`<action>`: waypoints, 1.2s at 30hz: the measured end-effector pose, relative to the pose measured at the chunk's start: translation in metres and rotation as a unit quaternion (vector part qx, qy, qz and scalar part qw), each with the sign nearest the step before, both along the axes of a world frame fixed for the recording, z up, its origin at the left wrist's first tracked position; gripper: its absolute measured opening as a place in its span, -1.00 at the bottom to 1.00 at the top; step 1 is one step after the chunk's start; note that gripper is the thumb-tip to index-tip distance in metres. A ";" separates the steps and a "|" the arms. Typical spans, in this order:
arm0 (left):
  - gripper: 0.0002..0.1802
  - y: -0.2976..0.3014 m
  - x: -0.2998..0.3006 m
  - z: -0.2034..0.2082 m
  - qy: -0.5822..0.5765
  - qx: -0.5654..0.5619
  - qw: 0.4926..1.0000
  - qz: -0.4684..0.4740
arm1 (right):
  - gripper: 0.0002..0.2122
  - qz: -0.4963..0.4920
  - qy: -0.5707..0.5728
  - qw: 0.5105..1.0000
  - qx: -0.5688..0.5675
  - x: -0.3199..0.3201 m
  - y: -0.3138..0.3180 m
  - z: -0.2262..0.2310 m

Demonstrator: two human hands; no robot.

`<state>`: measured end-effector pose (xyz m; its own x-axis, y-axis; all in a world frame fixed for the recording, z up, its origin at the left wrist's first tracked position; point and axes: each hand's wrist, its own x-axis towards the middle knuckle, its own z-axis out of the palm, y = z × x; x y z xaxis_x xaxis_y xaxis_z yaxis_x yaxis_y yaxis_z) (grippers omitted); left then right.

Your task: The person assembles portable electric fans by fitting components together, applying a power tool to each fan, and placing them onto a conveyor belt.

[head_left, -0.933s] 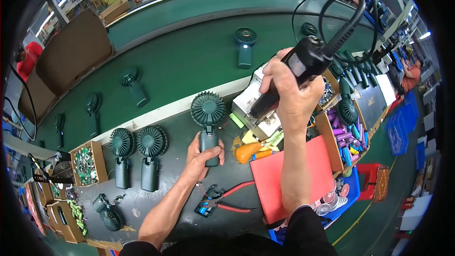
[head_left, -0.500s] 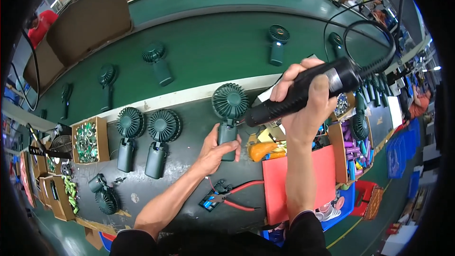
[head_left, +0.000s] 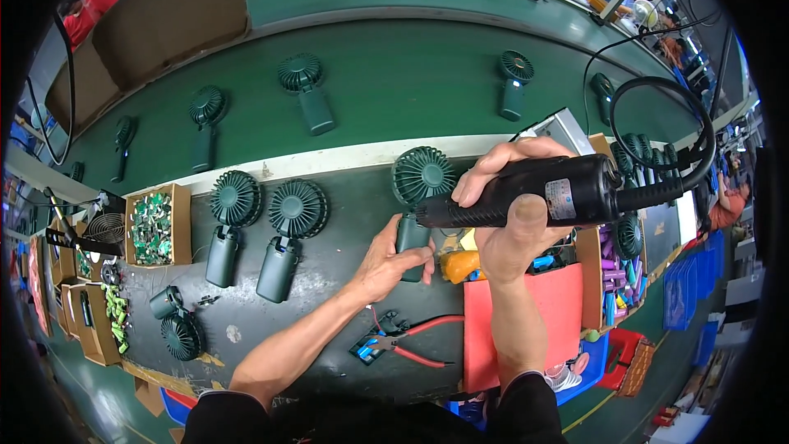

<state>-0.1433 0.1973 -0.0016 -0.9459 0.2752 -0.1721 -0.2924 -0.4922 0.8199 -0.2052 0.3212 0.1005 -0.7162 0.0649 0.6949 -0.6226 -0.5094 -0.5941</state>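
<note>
My left hand is wrapped around the handle of a dark green handheld fan, its round head pointing away from me. In my right hand is a black electric screwdriver, held nearly level. Its tip meets the fan near the neck, and my view of the exact contact is blocked. Two similar fans, one beside another, lie on the dark bench to the left. Closer to me rests a folded fan. Red-handled pliers lie by a small opened part with wires.
Beyond a white rail runs a green conveyor belt carrying several fans. A carton of green circuit boards stands left; a carton of purple and blue cells stands right, past a red mat. The screwdriver's cable loops at right.
The screwdriver has swung to a more level position, and its tip has come onto the fan near the neck. My left hand keeps its hold. The whole view has shifted slightly.
</note>
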 end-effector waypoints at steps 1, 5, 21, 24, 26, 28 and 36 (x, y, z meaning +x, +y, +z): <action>-0.58 0.000 0.000 0.000 -0.001 0.001 1.000 -0.001 | -0.55 0.000 0.000 1.000 0.000 0.000 -0.001 0.000; -0.57 -0.005 0.001 0.000 0.001 -0.003 1.000 0.005 | -0.55 0.010 -0.032 0.999 0.010 0.000 -0.010 -0.004; -0.76 -0.007 0.002 -0.015 0.023 -0.084 0.995 0.042 | -0.55 -0.179 0.022 0.975 0.130 -0.004 -0.034 -0.003; -0.76 0.003 0.001 -0.021 0.022 -0.073 0.996 0.037 | -0.55 -0.195 0.031 0.973 0.122 -0.001 -0.023 0.001; -0.74 0.007 0.003 -0.021 0.019 -0.071 0.997 0.030 | -0.55 -0.207 0.045 0.971 0.115 0.002 -0.018 0.002; -0.69 0.003 0.003 -0.021 -0.017 -0.030 0.998 0.048 | -0.55 -0.197 0.036 0.974 0.109 0.003 -0.019 0.001; -0.64 -0.009 0.004 -0.014 0.015 -0.063 0.998 -0.017 | -0.56 -0.160 0.017 0.981 0.110 0.000 -0.024 0.003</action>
